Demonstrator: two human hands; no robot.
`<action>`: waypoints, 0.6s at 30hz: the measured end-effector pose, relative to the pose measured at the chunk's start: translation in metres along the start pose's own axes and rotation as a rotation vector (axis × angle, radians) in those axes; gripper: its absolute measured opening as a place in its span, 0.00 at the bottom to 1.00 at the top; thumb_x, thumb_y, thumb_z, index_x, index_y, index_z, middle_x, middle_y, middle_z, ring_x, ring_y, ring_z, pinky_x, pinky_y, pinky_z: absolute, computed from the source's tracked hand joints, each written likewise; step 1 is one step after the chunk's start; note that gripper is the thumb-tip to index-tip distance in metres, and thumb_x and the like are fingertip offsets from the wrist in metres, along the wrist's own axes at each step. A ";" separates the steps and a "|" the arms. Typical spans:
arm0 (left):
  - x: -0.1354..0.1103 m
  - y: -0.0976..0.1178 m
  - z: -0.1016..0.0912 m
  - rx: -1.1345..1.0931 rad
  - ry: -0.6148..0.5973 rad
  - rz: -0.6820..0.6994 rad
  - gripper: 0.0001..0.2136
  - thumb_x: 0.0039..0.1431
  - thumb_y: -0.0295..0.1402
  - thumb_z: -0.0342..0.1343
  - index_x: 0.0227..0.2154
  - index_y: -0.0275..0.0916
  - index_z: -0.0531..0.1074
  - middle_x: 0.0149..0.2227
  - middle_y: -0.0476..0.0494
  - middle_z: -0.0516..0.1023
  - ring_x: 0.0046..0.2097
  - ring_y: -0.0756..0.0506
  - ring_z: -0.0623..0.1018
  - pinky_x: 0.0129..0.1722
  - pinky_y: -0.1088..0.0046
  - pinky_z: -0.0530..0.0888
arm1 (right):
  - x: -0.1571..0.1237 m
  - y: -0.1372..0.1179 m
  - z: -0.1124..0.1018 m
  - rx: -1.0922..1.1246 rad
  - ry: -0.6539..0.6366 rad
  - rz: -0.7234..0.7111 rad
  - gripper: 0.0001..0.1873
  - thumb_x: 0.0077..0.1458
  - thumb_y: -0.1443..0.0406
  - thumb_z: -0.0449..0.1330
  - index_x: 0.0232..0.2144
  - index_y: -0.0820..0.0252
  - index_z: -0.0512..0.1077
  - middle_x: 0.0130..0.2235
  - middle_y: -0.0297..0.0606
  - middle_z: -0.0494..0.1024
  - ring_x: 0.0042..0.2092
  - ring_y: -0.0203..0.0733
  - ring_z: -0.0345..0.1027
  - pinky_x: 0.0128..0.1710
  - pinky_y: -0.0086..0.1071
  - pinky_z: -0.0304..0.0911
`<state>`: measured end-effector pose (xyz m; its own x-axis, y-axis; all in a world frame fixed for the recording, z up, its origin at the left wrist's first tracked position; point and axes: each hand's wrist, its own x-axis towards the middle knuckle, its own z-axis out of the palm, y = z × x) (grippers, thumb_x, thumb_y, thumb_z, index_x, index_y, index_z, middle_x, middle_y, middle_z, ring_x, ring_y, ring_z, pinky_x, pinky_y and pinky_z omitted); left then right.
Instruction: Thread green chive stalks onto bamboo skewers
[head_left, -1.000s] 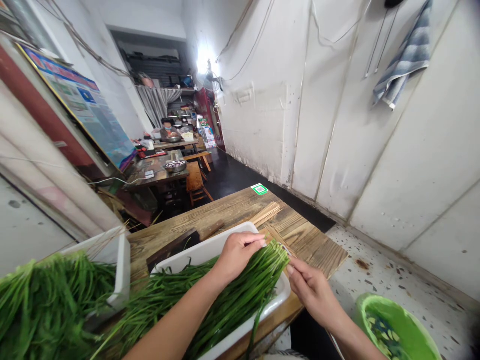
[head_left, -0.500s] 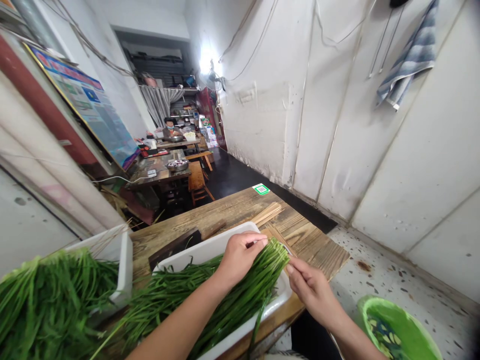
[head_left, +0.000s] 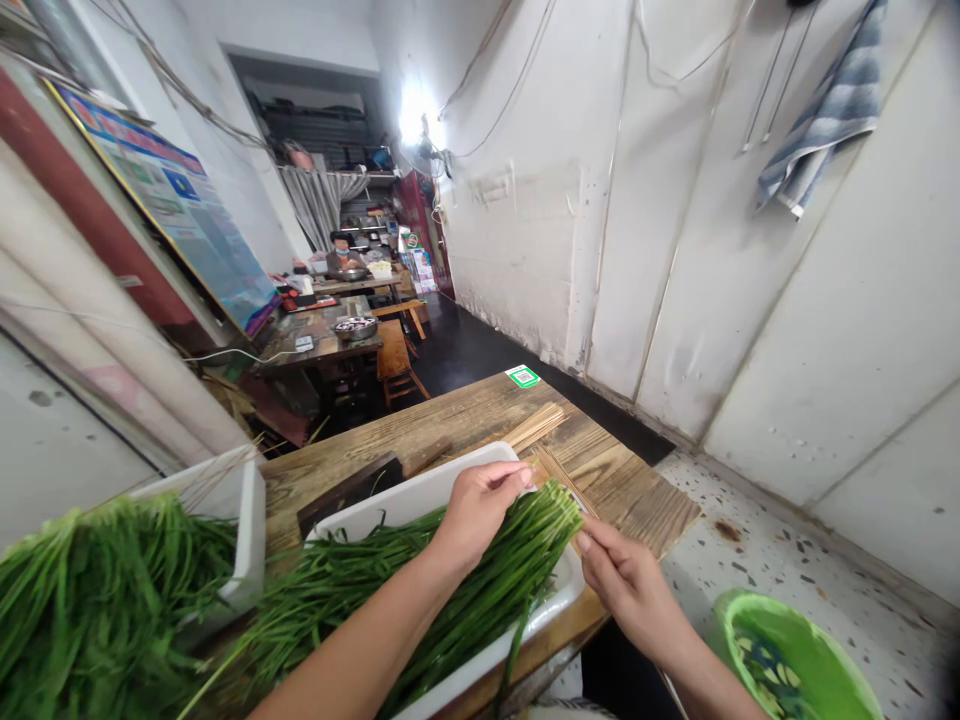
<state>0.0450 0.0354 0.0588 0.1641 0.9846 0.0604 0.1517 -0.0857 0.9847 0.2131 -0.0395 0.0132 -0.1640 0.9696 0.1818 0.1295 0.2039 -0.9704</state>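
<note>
A long bundle of green chives (head_left: 480, 580) lies across a white tray (head_left: 420, 495) on the wooden table (head_left: 637, 490). My left hand (head_left: 476, 510) rests on the bundle near its cut ends, fingers curled down over the stalks. My right hand (head_left: 626, 580) is at the tray's right corner, fingers pinched on a thin bamboo skewer (head_left: 566, 480) that points up and left past the chive ends. A loose bunch of skewers (head_left: 532, 427) lies on the table just beyond the tray.
A second white tray (head_left: 244, 520) heaped with chives (head_left: 97, 590) stands at the left. A dark cleaver (head_left: 349, 490) lies behind the near tray. A green bucket (head_left: 795, 660) sits on the floor at the lower right. Other tables and a stool stand farther back.
Almost nothing has moved: my right hand has shifted slightly down and right with the skewer, and my left hand stays on the chives.
</note>
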 end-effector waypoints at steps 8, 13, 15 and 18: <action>-0.001 0.000 0.000 0.007 -0.001 0.015 0.13 0.50 0.39 0.57 0.33 0.35 0.79 0.26 0.47 0.78 0.31 0.47 0.75 0.32 0.73 0.71 | 0.000 -0.001 0.000 -0.006 -0.007 -0.001 0.19 0.63 0.57 0.48 0.44 0.64 0.70 0.23 0.28 0.51 0.23 0.31 0.43 0.20 0.26 0.42; -0.001 0.001 0.000 0.049 0.006 0.060 0.13 0.51 0.41 0.55 0.27 0.36 0.78 0.23 0.48 0.76 0.29 0.47 0.74 0.31 0.73 0.70 | 0.000 -0.001 -0.001 -0.025 -0.011 -0.003 0.19 0.62 0.57 0.48 0.45 0.64 0.70 0.23 0.29 0.53 0.24 0.32 0.44 0.20 0.26 0.43; -0.001 0.003 0.000 0.056 -0.004 0.058 0.13 0.51 0.41 0.54 0.24 0.36 0.76 0.22 0.48 0.74 0.29 0.47 0.73 0.31 0.73 0.70 | 0.000 -0.001 -0.001 -0.026 -0.013 -0.004 0.19 0.62 0.57 0.48 0.45 0.63 0.70 0.23 0.29 0.53 0.24 0.32 0.44 0.20 0.26 0.43; -0.002 0.005 0.000 0.063 -0.032 0.041 0.13 0.52 0.41 0.53 0.20 0.37 0.72 0.21 0.49 0.72 0.29 0.47 0.72 0.31 0.74 0.68 | 0.000 -0.001 -0.001 -0.020 -0.007 -0.005 0.19 0.62 0.57 0.48 0.46 0.63 0.70 0.23 0.29 0.52 0.23 0.32 0.43 0.20 0.26 0.43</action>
<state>0.0453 0.0328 0.0639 0.2021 0.9748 0.0941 0.2053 -0.1361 0.9692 0.2135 -0.0393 0.0146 -0.1715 0.9676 0.1852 0.1484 0.2113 -0.9661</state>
